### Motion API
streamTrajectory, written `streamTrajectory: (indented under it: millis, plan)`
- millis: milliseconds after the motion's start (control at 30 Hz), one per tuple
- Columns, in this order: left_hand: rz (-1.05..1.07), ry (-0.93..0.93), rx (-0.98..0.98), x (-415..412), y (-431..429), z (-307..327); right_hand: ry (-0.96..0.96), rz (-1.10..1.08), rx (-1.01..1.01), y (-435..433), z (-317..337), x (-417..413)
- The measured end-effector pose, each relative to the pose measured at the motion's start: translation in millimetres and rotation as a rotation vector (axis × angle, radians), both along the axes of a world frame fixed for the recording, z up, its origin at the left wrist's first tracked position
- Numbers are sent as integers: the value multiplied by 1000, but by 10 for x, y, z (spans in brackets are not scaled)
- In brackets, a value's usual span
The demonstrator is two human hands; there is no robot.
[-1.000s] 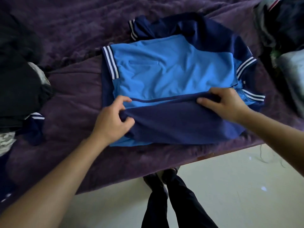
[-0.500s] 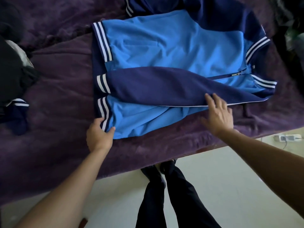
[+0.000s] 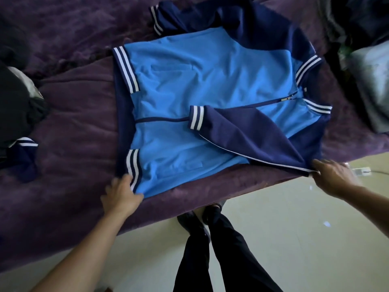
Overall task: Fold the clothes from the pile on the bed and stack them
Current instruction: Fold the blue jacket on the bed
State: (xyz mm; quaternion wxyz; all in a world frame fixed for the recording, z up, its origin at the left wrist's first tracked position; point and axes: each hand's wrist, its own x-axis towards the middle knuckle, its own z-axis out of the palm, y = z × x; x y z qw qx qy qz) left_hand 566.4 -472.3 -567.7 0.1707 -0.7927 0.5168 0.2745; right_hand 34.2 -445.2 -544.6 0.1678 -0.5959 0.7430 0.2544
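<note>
Spread front-up on the purple blanket [image 3: 69, 123] of the bed [image 3: 63, 207]: light-blue zip jacket [image 3: 210, 81] with navy sleeves. Hem band [image 3: 126, 68] to the left, striped collar [image 3: 317, 107] to the right, zip pull [image 3: 284, 99] close below the collar.

Near sleeve [image 3: 252, 135] folded across the front, its striped cuff [image 3: 196, 118] resting on the zip line. Far sleeve [image 3: 189, 15] bunched beyond the jacket body, partly under it.

Left hand [image 3: 121, 194]: at the near hem corner, gripping the striped edge, thumb on the light-blue panel; blurred by motion.

Right hand [image 3: 332, 178]: at the bed's near edge, fingers curled round the navy fabric and white piping at the near shoulder, pinching it; fabric drawn taut toward that hand.

Markings: small pale tag beside the collar, too small to read.

On the blanket at far left: dark clothes pile [image 3: 19, 106]; just in front of it, a navy garment [image 3: 23, 159] with white stripes. At far right: pale grey item [image 3: 370, 81] among dark clothing.

Below the bed edge: pale floor [image 3: 273, 228], legs in dark trousers [image 3: 210, 260], white power strip [image 3: 361, 171] beside the right hand.
</note>
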Motion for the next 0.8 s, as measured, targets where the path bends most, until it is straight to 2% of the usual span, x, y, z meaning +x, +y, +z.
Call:
streamTrajectory:
  millis: [67, 133, 233, 333, 367, 433, 533, 600, 667, 733, 800]
  plan:
    - [-47, 78, -295, -217, -201, 44, -50, -36, -14, -71, -75, 86]
    - [-42, 323, -451, -521, -464, 46, -93, -39, -58, -201, -145, 252]
    - [78, 671, -397, -1087, -944, -75, -229, 7, -270, -311, -201, 588]
    - [391, 899, -278, -1591, -1319, -228, -374, 130, -432, -224, -208, 796]
    - [458, 924, -262, -1700, -1381, -247, -387, 155, -434, -173, -211, 806]
    - [459, 889, -294, -1788, -1421, -210, -359, 111, -382, -111, -194, 753]
    - [385, 778, -526, -1496, -1410, 41, -257, -143, -294, -245, -104, 500]
    - [371, 738, -685, -1098, -1398, 250, -331, -271, -339, -456, 4, 324]
    - [474, 746, -761, -722, -1363, 443, -468, -337, -487, -727, 146, 223]
    - [666, 743, -816, -489, -1308, 561, -575, -301, -578, -971, 279, 238]
    - [736, 756, -769, -394, -1209, 605, -642, -197, -524, -1121, 363, 312]
